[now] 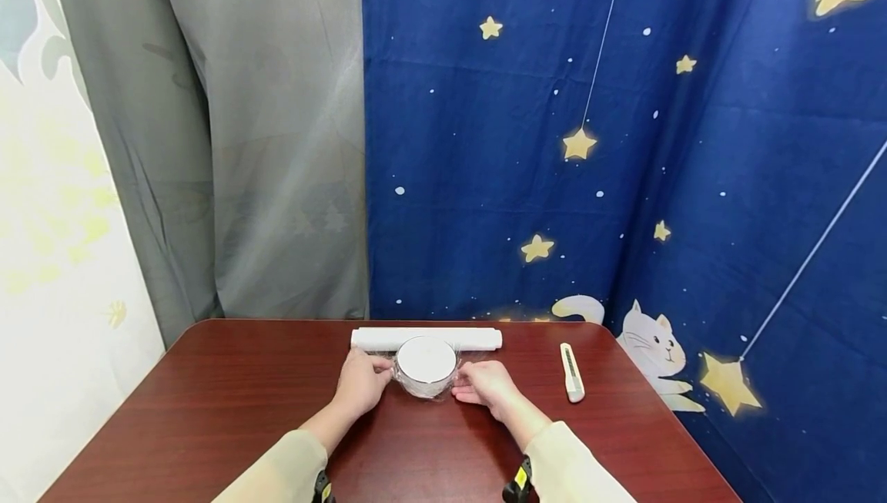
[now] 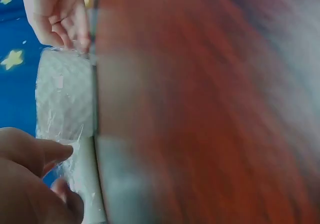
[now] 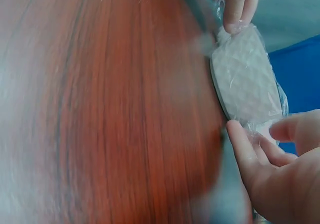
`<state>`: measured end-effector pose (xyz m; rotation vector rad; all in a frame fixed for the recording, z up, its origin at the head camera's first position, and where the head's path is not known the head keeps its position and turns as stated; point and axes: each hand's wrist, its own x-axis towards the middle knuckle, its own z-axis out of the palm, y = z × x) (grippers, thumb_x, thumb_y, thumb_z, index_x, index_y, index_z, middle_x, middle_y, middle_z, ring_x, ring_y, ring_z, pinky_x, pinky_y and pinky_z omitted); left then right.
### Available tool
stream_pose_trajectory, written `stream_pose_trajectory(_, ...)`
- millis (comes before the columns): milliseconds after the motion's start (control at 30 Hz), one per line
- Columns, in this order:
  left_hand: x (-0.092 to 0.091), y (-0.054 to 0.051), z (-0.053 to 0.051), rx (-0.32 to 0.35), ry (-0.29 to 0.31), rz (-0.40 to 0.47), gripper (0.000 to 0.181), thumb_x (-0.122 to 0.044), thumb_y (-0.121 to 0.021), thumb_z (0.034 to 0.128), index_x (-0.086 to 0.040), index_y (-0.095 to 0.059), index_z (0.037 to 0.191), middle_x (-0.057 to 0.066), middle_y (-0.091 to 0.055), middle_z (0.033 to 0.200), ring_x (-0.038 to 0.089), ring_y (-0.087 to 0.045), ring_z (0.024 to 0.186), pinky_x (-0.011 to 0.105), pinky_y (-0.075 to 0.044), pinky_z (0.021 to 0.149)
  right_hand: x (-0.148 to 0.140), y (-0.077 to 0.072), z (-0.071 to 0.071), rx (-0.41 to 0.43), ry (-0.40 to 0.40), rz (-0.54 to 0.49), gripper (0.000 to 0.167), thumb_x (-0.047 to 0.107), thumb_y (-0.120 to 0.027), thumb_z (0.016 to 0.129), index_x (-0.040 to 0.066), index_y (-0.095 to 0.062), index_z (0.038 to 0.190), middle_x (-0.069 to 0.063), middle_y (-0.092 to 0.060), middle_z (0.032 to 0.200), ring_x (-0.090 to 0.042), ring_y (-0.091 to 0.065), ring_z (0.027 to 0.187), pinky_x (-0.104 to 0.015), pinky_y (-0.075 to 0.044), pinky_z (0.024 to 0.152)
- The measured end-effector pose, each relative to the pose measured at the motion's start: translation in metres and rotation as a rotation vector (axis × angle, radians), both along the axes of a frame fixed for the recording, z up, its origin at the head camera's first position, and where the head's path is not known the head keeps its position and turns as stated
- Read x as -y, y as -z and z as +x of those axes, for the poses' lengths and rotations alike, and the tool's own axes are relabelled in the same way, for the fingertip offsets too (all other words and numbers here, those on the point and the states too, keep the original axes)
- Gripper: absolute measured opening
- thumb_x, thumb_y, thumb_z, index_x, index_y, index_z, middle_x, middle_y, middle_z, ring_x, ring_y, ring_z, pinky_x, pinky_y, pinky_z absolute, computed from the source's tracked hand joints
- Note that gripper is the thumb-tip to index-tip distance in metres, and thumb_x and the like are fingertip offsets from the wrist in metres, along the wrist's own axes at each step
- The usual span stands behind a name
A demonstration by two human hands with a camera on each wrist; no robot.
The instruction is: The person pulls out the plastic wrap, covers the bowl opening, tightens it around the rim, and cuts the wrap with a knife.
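A white bowl (image 1: 426, 359) with a dark rim stands near the table's far edge, its quilted side covered in clear plastic wrap (image 3: 250, 78). At the bowl's left side is my left hand (image 1: 363, 380), its thumb and finger touching the wrap; the left wrist view shows a gap between these fingertips. My right hand (image 1: 488, 385) touches the wrap at the right side, with fingers loosely bent and the thumb apart from them. Behind the bowl lies a white roll of plastic wrap (image 1: 478, 339), partly hidden by it.
A white utility knife (image 1: 572, 373) lies on the dark red wooden table (image 1: 416, 464), to the right of my right hand. Grey and starry blue curtains (image 1: 485, 141) hang behind the table's far edge.
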<state>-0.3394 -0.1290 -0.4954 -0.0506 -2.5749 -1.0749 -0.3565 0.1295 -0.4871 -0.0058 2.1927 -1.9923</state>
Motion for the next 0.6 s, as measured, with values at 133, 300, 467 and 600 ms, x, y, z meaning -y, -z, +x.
stream_pose_trajectory(133, -0.003, 0.0, -0.003, 0.125, 0.051, 0.355, 0.012, 0.002, -0.078, 0.0886, 0.001, -0.085, 0.098, 0.007, -0.082, 0.087, 0.014, -0.074, 0.078, 0.025, -0.059, 0.072, 0.003, 0.0, -0.002, 0.059, 0.043, -0.135, 0.03, 0.014, -0.063, 0.108, -0.013, -0.067, 0.121, -0.014, -0.078, 0.093, -0.019, -0.081, 0.083, -0.037, -0.068, 0.081)
stream_pose_trajectory(300, -0.008, 0.0, -0.005, 0.295, 0.047, 0.853, 0.023, 0.004, -0.059, 0.0977, 0.016, -0.074, 0.109, 0.006, -0.077, 0.085, 0.009, -0.073, 0.076, 0.023, -0.064, 0.073, 0.009, -0.002, 0.001, 0.077, 0.082, -0.207, 0.03, 0.008, -0.064, 0.107, -0.016, -0.064, 0.126, -0.012, -0.076, 0.092, -0.017, -0.079, 0.083, -0.036, -0.067, 0.083)
stream_pose_trajectory(467, -0.014, -0.003, -0.007, 0.325, 0.035, 0.99, 0.027, -0.004, -0.059, 0.1042, 0.018, -0.068, 0.117, 0.007, -0.075, 0.085, 0.011, -0.073, 0.079, 0.032, -0.067, 0.081, 0.013, -0.002, 0.002, 0.058, 0.098, -0.194, 0.027, -0.003, -0.065, 0.099, -0.016, -0.066, 0.122, -0.007, -0.076, 0.088, -0.013, -0.077, 0.082, -0.032, -0.067, 0.081)
stream_pose_trajectory(600, -0.017, -0.005, -0.009, 0.301, 0.016, 0.915, 0.028, -0.002, -0.064, 0.1036, 0.02, -0.07, 0.121, 0.008, -0.077, 0.09, 0.012, -0.073, 0.082, 0.033, -0.067, 0.081, 0.013, -0.004, 0.001, 0.041, 0.083, -0.167, 0.025, -0.006, -0.069, 0.096, -0.015, -0.069, 0.119, -0.006, -0.078, 0.087, -0.013, -0.077, 0.082, -0.033, -0.067, 0.081)
